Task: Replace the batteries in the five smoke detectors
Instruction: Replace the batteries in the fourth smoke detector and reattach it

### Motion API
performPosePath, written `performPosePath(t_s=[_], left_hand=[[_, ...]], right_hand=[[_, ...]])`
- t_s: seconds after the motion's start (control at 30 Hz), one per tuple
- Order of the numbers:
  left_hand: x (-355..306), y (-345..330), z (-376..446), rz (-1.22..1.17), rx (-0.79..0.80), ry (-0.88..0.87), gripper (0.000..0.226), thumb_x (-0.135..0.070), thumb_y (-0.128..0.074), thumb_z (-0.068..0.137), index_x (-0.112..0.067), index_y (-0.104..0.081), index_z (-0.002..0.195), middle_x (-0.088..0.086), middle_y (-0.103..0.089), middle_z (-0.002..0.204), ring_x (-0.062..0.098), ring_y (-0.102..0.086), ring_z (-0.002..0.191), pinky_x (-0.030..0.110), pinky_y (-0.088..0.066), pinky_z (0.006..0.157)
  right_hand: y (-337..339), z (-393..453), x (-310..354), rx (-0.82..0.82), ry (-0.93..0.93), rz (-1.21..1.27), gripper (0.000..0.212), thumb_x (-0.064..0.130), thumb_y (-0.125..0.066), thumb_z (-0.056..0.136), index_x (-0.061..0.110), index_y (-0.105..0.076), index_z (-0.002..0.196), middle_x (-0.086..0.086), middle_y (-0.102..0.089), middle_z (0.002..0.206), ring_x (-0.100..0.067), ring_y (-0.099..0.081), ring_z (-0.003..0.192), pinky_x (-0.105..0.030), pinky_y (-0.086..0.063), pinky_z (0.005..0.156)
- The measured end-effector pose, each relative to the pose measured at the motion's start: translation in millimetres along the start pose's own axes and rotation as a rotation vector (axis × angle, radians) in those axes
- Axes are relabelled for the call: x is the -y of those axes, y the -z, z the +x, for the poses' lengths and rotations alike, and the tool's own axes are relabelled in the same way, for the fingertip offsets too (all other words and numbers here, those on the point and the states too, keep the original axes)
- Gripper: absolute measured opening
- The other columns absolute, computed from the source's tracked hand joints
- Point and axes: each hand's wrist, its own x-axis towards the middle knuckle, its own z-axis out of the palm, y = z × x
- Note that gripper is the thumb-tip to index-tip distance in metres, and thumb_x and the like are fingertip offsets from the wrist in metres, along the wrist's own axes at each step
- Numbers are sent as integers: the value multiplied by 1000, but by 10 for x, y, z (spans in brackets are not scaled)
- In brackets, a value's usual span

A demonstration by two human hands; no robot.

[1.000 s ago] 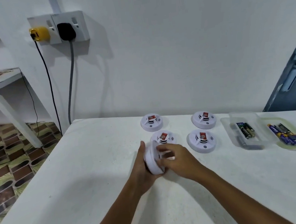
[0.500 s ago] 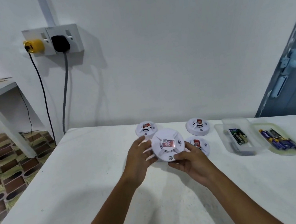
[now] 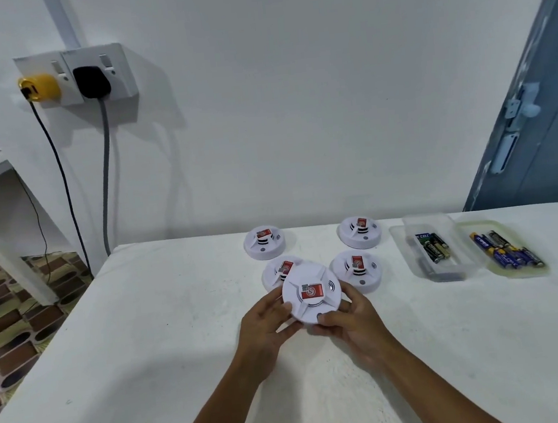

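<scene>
Nearest: two bare forearms reaching in over the white table [image 3: 147, 345], both hands wrapped around one smoke detector [image 3: 311, 292], lifted just clear of the tabletop and tilted face-up toward the camera. Left hand [image 3: 266, 329] cupping the left rim, fingers spread under the edge; right hand [image 3: 354, 320] gripping the lower right rim, thumb pressed on the front face. Red label showing at the centre of the held detector; housing closed as far as visible.

Just behind the held detector, partly hidden by it: a second detector [image 3: 278, 271]. To the right of the held detector, resting flat: a third [image 3: 358, 270]. Farther back from the held detector, near the wall: a fourth on the left [image 3: 264, 242] and a fifth on the right [image 3: 359, 232], all face-up and apparently unopened.

Well to the right of the held detector: a clear tray [image 3: 447, 271] with a few dark batteries [image 3: 433, 246], and beside that a yellowish lid [image 3: 524, 270] holding blue batteries [image 3: 505, 253]. No telling which set is fresh.

Judged step: opening the first unit, with the other four apparently untouched. Next move likely calling for a turn to the back side and a counter-twist of base against cover, held firmly on opposite rims, to reach the battery bay.
</scene>
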Motion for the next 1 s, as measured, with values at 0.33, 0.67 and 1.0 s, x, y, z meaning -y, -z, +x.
performPosePath(t_s=[0.33,0.67,1.0], left_hand=[[94,25,20,53,19,-7,41,-22,-65,76,-18,-63,117,1,-69,119,27,-66,109,45,-53,92],[85,19,67,24,2,20,36,-18,-63,82,-17,-63,118,2,-69,118,28,-66,108,43,-55,90],[85,12,80,23,-1,26,44,-23,-66,74,-17,-63,118,1,-69,118,28,-66,108,44,-54,91]], right_hand=[[-3,-39,-74,-45,45,-19,54,-19,-63,75,11,-59,121,-16,-70,108,-37,-69,96,-59,-52,86],[-7,-30,-51,-29,39,-2,54,-17,-62,77,10,-57,123,-14,-70,110,-36,-69,97,-59,-51,88],[0,-25,-51,-31,41,1,53,-17,-62,77,11,-58,121,-12,-71,109,-34,-70,95,-55,-54,85]])
